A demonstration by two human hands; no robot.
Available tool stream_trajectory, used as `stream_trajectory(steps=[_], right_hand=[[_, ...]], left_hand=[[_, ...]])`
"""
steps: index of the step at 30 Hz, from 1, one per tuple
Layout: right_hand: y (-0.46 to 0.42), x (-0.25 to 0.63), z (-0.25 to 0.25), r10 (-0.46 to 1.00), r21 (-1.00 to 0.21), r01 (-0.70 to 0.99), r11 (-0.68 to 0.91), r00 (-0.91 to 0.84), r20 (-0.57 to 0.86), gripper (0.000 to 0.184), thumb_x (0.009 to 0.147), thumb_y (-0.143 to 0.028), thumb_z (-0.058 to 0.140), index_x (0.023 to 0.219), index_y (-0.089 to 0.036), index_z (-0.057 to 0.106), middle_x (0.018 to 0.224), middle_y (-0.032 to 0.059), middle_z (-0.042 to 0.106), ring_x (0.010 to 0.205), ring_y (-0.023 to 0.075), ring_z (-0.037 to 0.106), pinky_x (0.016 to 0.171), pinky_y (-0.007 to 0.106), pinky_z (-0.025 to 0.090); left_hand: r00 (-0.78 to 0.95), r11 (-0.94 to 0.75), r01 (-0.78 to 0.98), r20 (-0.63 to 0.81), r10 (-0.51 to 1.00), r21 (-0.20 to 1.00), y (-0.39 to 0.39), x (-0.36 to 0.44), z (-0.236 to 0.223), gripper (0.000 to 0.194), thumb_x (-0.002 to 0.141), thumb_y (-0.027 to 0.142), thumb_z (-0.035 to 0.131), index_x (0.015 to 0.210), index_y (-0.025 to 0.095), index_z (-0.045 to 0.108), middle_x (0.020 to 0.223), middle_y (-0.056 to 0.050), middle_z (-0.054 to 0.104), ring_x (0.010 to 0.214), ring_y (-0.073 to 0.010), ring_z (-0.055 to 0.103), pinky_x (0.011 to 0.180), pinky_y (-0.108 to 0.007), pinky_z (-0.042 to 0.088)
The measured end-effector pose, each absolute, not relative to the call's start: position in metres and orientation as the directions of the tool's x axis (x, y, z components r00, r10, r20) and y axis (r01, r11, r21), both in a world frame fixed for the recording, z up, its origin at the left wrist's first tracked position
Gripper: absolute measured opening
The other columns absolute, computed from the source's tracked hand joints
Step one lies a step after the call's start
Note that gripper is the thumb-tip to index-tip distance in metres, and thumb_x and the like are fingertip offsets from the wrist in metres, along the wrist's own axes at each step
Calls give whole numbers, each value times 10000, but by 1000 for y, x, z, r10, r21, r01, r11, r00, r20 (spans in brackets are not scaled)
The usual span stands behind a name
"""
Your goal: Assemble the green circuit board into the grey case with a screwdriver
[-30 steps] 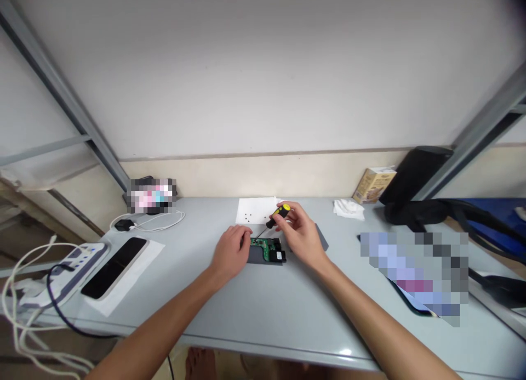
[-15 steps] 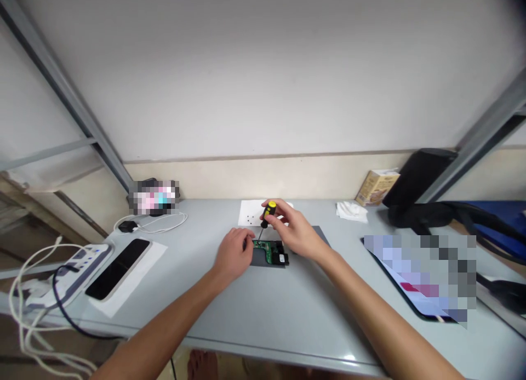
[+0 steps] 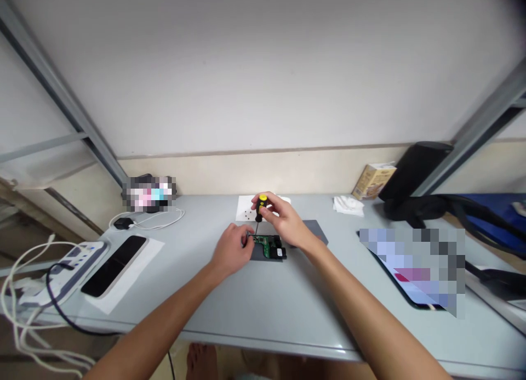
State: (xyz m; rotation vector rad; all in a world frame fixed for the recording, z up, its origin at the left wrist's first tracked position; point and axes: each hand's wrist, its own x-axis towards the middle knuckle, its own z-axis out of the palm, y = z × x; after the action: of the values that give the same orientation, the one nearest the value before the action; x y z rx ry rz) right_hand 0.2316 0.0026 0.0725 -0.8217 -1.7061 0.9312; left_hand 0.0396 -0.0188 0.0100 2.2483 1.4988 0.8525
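A small screwdriver [image 3: 260,209] with a black and yellow handle is held in the closed fingers of my right hand [image 3: 287,223]. It stands nearly upright, its tip down at the left part of a green circuit board [image 3: 266,242]. The board sits in a dark grey flat case [image 3: 267,257] on the table. My left hand [image 3: 233,248] is closed around the case's left end, its fingertips close to the screwdriver tip. Behind them lies a white paper [image 3: 243,203] with several tiny dark screws [image 3: 248,213]. A dark grey panel [image 3: 316,232] lies partly under my right wrist.
At left are a phone [image 3: 115,266] on white paper, a power strip [image 3: 68,273] with cables and a black charger [image 3: 123,223]. To the right lie a tablet [image 3: 406,270], a crumpled tissue [image 3: 348,205], a small box [image 3: 373,180] and a black cylinder [image 3: 415,169].
The screwdriver has gone from leaning to nearly upright, its handle shifting left with my right hand. My left hand keeps its place on the case. The whole view has shifted slightly.
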Motion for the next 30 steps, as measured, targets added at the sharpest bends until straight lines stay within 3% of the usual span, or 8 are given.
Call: stream_trajectory(steps=[7, 11, 18, 24, 30], right_hand=[[2, 221, 63, 874, -875, 108, 472, -185, 449, 178, 909, -320, 629, 1070, -247, 624, 1004, 28, 685, 885, 178, 654, 829, 345, 520], [2, 216, 58, 881, -881, 65, 468, -114, 459, 232, 883, -376, 701, 965, -254, 522, 950, 13, 655, 829, 171, 625, 755, 327, 498], [0, 216, 56, 882, -892, -16, 451, -147, 449, 266, 962, -421, 634, 1000, -277, 415, 995, 25, 715, 959, 204, 639, 942, 396, 463], [2, 212, 52, 895, -904, -70, 421, -128, 427, 297, 973, -509, 619, 1091, -259, 513, 770, -17, 650, 772, 188, 614, 803, 344, 459], [5, 208, 53, 909, -905, -119, 409, -39, 415, 366, 909, -550, 714, 879, -246, 511, 746, -7, 667, 713, 171, 634, 738, 323, 468]], left_hand=[[282, -413, 726, 309, 908, 550, -19, 41, 12, 180, 881, 171, 580, 958, 221, 735, 751, -34, 639, 887, -241, 636, 804, -339, 534], [277, -408, 734, 309, 910, 542, -18, 41, 9, 168, 872, 156, 588, 945, 213, 729, 760, -38, 632, 872, -237, 626, 805, -336, 518], [295, -421, 732, 308, 905, 535, -18, 40, 8, 161, 881, 147, 568, 932, 216, 704, 744, -27, 604, 866, -238, 604, 797, -339, 499], [301, -426, 725, 307, 903, 542, -16, 39, 8, 167, 886, 155, 566, 944, 219, 709, 751, -31, 616, 877, -245, 609, 806, -342, 502], [328, -446, 697, 304, 894, 561, -15, 37, 7, 173, 901, 172, 569, 962, 216, 724, 782, -43, 652, 884, -247, 620, 817, -351, 504]])
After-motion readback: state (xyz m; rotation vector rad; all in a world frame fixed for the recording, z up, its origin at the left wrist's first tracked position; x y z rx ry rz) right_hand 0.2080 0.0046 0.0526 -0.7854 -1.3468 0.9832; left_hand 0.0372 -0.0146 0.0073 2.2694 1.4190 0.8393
